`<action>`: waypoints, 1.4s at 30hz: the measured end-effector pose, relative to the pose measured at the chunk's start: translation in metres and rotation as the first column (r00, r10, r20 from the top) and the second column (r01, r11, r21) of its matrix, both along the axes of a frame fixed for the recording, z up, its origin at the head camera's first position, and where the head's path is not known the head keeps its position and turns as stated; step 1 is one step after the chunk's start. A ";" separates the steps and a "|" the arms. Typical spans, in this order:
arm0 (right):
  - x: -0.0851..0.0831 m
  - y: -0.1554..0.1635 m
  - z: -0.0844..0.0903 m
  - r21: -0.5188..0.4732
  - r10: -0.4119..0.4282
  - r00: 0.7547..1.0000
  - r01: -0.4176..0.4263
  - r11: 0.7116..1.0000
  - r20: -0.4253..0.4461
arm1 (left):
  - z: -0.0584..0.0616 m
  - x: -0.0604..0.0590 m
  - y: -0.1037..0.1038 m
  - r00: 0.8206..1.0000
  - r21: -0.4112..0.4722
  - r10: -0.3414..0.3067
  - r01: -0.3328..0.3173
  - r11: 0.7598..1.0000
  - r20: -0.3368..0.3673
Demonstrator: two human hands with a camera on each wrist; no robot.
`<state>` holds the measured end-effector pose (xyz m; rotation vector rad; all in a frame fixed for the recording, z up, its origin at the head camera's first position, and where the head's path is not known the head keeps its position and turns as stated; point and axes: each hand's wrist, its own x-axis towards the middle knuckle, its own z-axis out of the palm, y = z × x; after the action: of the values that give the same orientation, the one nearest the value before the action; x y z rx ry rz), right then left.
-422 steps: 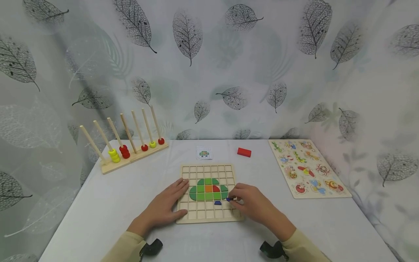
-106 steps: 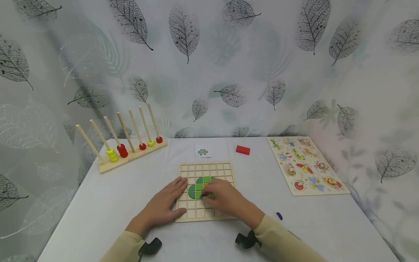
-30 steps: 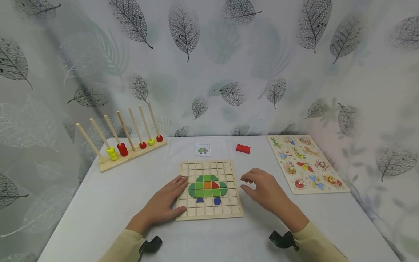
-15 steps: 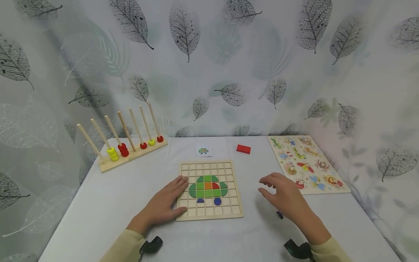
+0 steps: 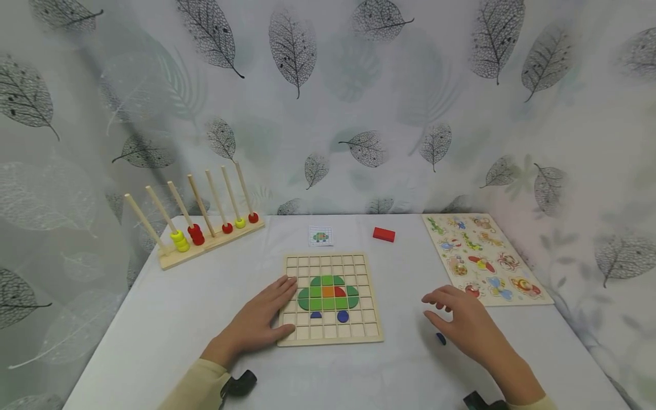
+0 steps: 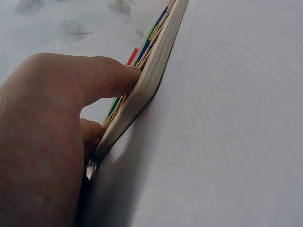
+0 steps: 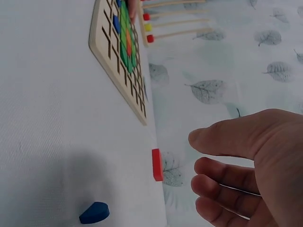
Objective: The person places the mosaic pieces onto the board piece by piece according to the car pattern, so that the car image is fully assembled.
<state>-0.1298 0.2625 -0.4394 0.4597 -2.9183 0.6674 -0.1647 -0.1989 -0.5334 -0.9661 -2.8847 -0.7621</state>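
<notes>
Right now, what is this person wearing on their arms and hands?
Both hands are bare: the left hand and right hand show no gloves or rings. Pale yellow long sleeves reach the wrists. A small black device, apparently a camera, is strapped at the left wrist; another's edge shows at the right.

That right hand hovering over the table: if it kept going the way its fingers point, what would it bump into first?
Probably the grid board. The right hand points leftward toward the board's right edge over bare table; the small blue piece lies beneath it, not ahead. Depth is uncertain.
</notes>
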 end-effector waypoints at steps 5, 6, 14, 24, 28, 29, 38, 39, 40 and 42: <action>0.004 0.011 -0.004 0.003 0.020 0.996 -0.020 1.000 0.085 | 0.000 0.000 -0.001 1.000 0.006 -0.006 0.006 1.000 -0.009; 0.004 0.013 -0.005 0.010 0.025 0.994 -0.026 1.000 0.108 | 0.000 0.000 -0.001 1.000 0.011 -0.008 0.009 1.000 -0.012; 0.008 0.029 -0.014 -0.003 0.091 0.955 -0.094 0.996 0.284 | -0.002 -0.001 -0.001 1.000 0.016 -0.012 0.013 1.000 -0.018; 0.012 0.039 -0.027 -0.014 0.113 0.932 -0.116 0.993 0.345 | -0.001 -0.001 -0.001 1.000 0.005 -0.009 0.010 1.000 -0.016; 0.012 0.041 -0.030 -0.007 0.114 0.928 -0.120 0.993 0.356 | -0.002 -0.001 -0.001 1.000 0.009 -0.011 0.011 1.000 -0.027; 0.012 0.041 -0.030 -0.009 0.115 0.927 -0.120 0.993 0.358 | -0.003 -0.001 -0.002 0.999 0.011 -0.010 0.011 1.000 -0.031; 0.011 0.037 -0.033 0.004 0.046 0.931 -0.051 0.999 0.362 | -0.002 0.000 -0.001 1.000 0.000 -0.004 0.004 1.000 -0.021; 0.012 0.036 -0.034 0.010 0.030 0.931 -0.036 0.999 0.365 | -0.001 0.000 -0.001 1.000 -0.002 -0.003 0.003 1.000 -0.015; 0.012 0.035 -0.034 0.016 0.016 0.930 -0.024 1.000 0.367 | -0.001 0.000 -0.001 1.000 -0.004 -0.002 0.002 1.000 -0.011; 0.011 0.033 -0.034 0.026 -0.010 0.928 0.001 1.000 0.371 | -0.001 0.000 -0.001 1.000 -0.006 -0.002 0.002 1.000 -0.013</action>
<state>-0.1186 0.2957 -0.4737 0.3605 -3.2838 0.7962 -0.1651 -0.1998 -0.5348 -0.9704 -2.8774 -0.7450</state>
